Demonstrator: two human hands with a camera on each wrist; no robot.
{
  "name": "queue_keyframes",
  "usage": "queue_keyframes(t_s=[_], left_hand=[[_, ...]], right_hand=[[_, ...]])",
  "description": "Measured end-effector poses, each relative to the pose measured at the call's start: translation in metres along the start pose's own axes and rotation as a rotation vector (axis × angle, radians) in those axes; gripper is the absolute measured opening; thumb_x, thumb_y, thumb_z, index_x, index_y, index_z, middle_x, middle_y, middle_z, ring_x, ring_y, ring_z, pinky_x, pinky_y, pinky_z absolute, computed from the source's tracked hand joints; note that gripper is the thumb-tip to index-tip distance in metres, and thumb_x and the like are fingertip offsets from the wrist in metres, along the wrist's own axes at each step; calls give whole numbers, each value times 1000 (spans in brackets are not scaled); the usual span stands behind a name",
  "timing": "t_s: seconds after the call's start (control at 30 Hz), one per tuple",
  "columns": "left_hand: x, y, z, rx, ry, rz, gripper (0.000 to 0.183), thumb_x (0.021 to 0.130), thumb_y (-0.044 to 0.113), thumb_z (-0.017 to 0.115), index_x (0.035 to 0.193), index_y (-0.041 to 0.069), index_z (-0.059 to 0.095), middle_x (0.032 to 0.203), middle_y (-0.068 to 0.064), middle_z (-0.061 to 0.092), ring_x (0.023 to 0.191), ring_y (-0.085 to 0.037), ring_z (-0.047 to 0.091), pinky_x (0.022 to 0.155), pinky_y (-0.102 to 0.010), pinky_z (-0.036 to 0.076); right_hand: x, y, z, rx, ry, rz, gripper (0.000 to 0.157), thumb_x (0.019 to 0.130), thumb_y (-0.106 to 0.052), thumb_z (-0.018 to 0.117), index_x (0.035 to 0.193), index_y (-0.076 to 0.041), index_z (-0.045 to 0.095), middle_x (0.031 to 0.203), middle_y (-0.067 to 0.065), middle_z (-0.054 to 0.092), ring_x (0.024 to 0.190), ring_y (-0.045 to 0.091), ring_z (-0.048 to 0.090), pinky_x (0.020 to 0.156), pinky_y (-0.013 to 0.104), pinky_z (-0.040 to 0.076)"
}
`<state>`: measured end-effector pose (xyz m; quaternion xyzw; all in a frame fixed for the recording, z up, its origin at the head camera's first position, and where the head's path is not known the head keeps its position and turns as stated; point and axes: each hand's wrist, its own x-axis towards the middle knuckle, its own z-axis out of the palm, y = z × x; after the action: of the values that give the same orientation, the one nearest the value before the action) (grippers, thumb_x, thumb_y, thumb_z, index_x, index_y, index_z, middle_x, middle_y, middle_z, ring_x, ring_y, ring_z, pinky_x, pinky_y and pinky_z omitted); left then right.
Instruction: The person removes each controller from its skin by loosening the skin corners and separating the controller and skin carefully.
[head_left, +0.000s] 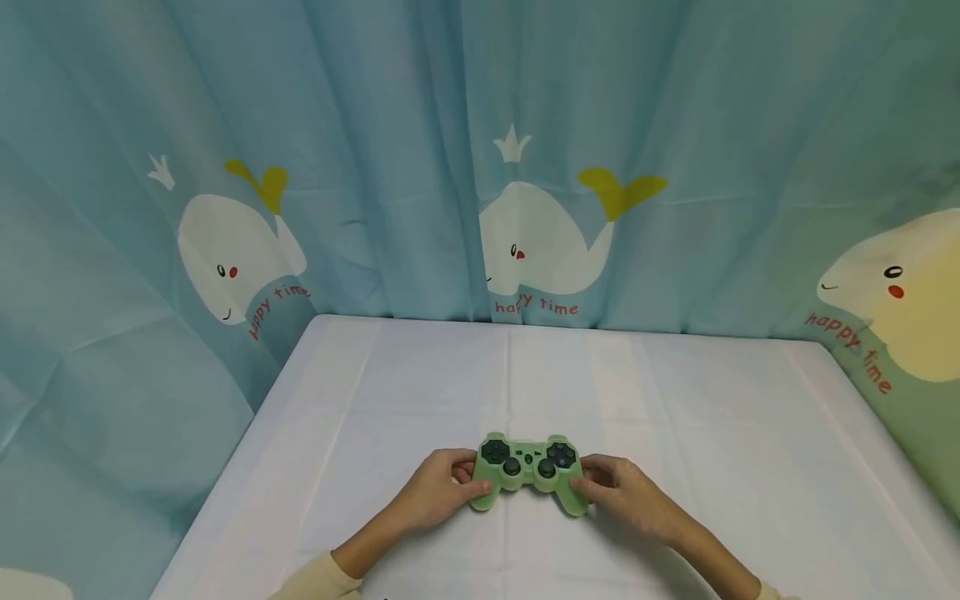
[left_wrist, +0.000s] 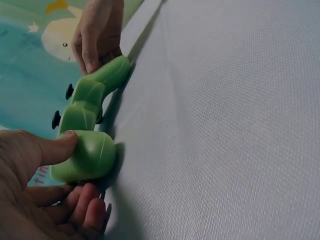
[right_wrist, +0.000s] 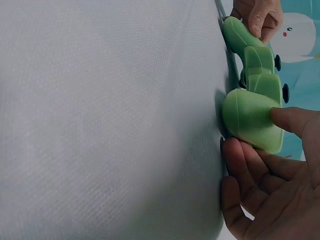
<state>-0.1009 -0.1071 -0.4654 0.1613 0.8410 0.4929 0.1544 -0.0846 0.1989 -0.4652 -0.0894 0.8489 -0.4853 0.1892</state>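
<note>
A green game controller [head_left: 528, 468] with black thumbsticks and dark button pads lies face up at the middle of the white table. My left hand [head_left: 438, 489] grips its left handle, thumb on top and fingers curled at the outer side. On the other side, my right hand [head_left: 626, 497] pinches the right handle in the same manner. Both wrist views show the controller [left_wrist: 85, 155] very close to the cloth, its handle ends towards the camera. In the right wrist view the thumb presses the top of the handle [right_wrist: 250, 120] while the fingers sit beside and below it.
White cloth covers the table [head_left: 420, 375]. Behind it and along both sides hangs a blue-green curtain [head_left: 390, 167] printed with whales and red lettering, meeting the table's back edge.
</note>
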Motion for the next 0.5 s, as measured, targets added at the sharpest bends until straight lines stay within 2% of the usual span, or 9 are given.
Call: queue_keyframes(t_s=[0.3, 0.5], left_hand=[[0, 1, 0, -1, 14, -2, 43, 86, 15, 83, 120, -7, 68, 84, 3, 63, 79, -11, 57, 71, -27, 45], [3, 1, 0, 1, 94, 14, 52, 81, 11, 86, 124, -9, 64, 93, 1, 65, 84, -14, 59, 75, -28, 47]], right_hand=[[-2, 0, 3, 18, 10, -4, 51, 98, -32, 69, 124, 11, 62, 98, 3, 70, 94, 19, 65, 80, 30, 52], [-1, -3, 2, -27, 82, -58, 49, 95, -30, 73, 123, 8, 63, 94, 0, 68, 87, 19, 64, 75, 29, 53]])
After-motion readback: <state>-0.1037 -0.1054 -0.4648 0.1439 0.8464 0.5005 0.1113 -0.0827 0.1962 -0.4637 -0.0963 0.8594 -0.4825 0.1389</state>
